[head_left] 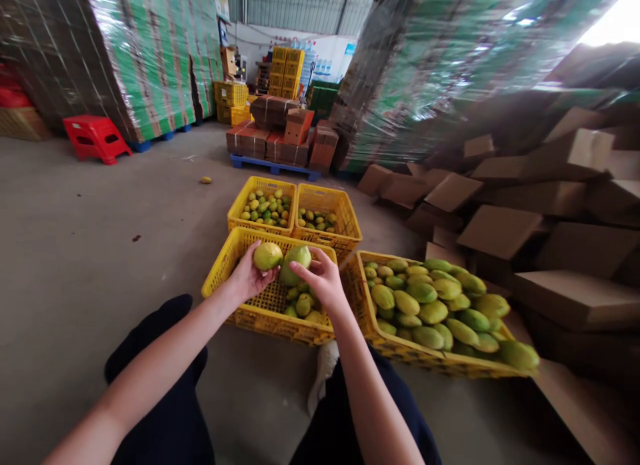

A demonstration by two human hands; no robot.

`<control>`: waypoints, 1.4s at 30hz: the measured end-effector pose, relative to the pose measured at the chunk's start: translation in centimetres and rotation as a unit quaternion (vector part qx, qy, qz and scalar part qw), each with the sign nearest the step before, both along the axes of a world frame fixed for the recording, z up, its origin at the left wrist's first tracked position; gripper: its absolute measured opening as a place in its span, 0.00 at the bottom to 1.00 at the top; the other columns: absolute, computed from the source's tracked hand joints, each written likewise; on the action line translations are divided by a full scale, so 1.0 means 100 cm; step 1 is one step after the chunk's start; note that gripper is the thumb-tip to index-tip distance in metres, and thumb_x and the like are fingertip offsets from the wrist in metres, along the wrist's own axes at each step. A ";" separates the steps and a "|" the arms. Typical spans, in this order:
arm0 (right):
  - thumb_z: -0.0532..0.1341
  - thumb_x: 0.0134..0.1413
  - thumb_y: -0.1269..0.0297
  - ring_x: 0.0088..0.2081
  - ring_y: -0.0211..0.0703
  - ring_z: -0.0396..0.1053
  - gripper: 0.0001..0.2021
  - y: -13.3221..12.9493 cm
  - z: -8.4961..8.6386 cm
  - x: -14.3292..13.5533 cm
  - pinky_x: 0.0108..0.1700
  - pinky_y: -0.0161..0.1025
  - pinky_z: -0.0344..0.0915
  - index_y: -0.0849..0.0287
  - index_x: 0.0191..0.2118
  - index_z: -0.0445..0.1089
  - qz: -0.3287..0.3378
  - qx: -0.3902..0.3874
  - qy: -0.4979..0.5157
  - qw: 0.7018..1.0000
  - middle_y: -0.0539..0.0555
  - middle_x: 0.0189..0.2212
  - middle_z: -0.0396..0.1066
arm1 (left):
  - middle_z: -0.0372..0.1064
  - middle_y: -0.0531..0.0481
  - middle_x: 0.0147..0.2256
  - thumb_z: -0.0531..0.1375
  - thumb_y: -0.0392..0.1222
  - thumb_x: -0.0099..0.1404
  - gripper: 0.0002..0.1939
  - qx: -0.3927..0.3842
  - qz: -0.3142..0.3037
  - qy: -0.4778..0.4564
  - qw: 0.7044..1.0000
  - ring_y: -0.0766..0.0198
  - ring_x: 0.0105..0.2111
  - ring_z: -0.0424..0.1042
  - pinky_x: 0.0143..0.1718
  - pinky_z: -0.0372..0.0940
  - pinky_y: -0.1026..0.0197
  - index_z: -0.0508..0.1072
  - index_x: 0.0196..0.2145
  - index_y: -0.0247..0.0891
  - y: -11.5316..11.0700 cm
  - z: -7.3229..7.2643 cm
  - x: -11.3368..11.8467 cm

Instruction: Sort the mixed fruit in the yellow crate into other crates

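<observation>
My left hand (251,273) is wrapped round a yellow-green fruit (268,256). Beside it, my right hand (320,276) grips a larger, greener fruit (295,265), thumb on its near side. Both fruits are held above a yellow crate (280,322), where several green-yellow fruits (303,304) lie at the right end. To the right, another yellow crate (435,360) is heaped with larger green and yellow fruits (433,312). Two smaller crates stand just beyond: the left one (286,230) is well filled with small fruits, while the right one (340,237) holds fewer.
Cardboard boxes (500,232) are piled on the right. A blue pallet (275,166) bears stacked cartons ahead. Wrapped stacks (150,58) rise on both sides. A red stool (97,138) stands at the left, and one fruit (206,180) lies on the floor.
</observation>
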State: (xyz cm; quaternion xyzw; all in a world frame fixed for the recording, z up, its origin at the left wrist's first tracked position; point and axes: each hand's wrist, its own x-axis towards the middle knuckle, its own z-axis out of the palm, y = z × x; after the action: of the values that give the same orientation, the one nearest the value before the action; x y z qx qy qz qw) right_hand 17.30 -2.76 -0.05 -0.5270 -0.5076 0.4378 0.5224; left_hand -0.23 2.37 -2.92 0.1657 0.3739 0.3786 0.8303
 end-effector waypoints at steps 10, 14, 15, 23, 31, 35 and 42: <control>0.76 0.36 0.48 0.29 0.42 0.72 0.28 0.001 -0.003 -0.003 0.32 0.40 0.70 0.52 0.44 0.73 -0.087 0.104 -0.075 0.988 0.47 0.28 0.74 | 0.78 0.45 0.34 0.71 0.57 0.60 0.23 0.080 -0.005 -0.006 0.997 0.65 0.27 0.78 0.28 0.74 0.67 0.77 0.41 0.36 0.007 -0.003 -0.006; 0.77 0.34 0.48 0.31 0.43 0.73 0.29 0.004 0.001 0.010 0.33 0.40 0.70 0.52 0.44 0.72 -0.091 0.100 -0.025 0.991 0.48 0.30 0.75 | 0.80 0.42 0.39 0.77 0.58 0.48 0.32 0.161 -0.046 0.022 0.986 0.59 0.34 0.81 0.35 0.76 0.63 0.77 0.44 0.37 0.002 -0.003 -0.011; 0.77 0.34 0.48 0.31 0.43 0.72 0.29 0.004 0.002 0.013 0.33 0.39 0.70 0.52 0.44 0.72 -0.083 0.094 -0.018 0.992 0.48 0.31 0.75 | 0.80 0.41 0.40 0.78 0.59 0.46 0.34 0.178 -0.057 0.031 0.982 0.59 0.34 0.81 0.35 0.75 0.63 0.77 0.44 0.37 0.000 -0.002 -0.012; 0.78 0.33 0.50 0.27 0.39 0.68 0.31 0.002 -0.003 0.013 0.29 0.37 0.68 0.53 0.46 0.76 -0.053 0.074 -0.038 0.995 0.46 0.27 0.72 | 0.78 0.43 0.45 0.77 0.47 0.47 0.30 0.243 -0.026 0.040 0.969 0.55 0.43 0.79 0.42 0.75 0.57 0.74 0.47 0.40 0.001 0.002 -0.017; 0.78 0.32 0.55 0.30 0.41 0.69 0.29 0.006 -0.003 0.003 0.31 0.38 0.69 0.53 0.46 0.76 -0.042 0.081 -0.002 0.996 0.47 0.30 0.73 | 0.75 0.50 0.44 0.78 0.38 0.38 0.38 0.318 0.030 0.027 0.947 0.55 0.47 0.75 0.48 0.71 0.57 0.72 0.48 0.44 -0.002 0.005 -0.009; 0.78 0.32 0.54 0.33 0.43 0.72 0.30 0.004 0.000 0.007 0.36 0.41 0.71 0.52 0.46 0.76 -0.065 0.093 -0.013 0.993 0.49 0.33 0.75 | 0.72 0.49 0.51 0.79 0.37 0.38 0.39 0.372 0.015 0.080 0.925 0.54 0.50 0.73 0.49 0.71 0.55 0.72 0.48 0.47 -0.004 0.006 -0.015; 0.72 0.43 0.49 0.38 0.48 0.75 0.27 -0.001 -0.003 -0.002 0.40 0.45 0.73 0.52 0.50 0.74 -0.045 0.060 0.034 0.997 0.51 0.37 0.77 | 0.74 0.45 0.50 0.79 0.46 0.42 0.37 0.356 0.017 0.071 0.931 0.50 0.54 0.72 0.53 0.69 0.54 0.74 0.50 0.42 -0.005 0.007 -0.014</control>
State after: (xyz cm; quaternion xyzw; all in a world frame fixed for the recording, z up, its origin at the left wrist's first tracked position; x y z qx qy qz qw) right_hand 17.14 -2.82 -0.38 -0.5019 -0.4904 0.4000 0.5896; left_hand -1.62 1.86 -2.26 0.4708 0.2750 0.4883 0.6814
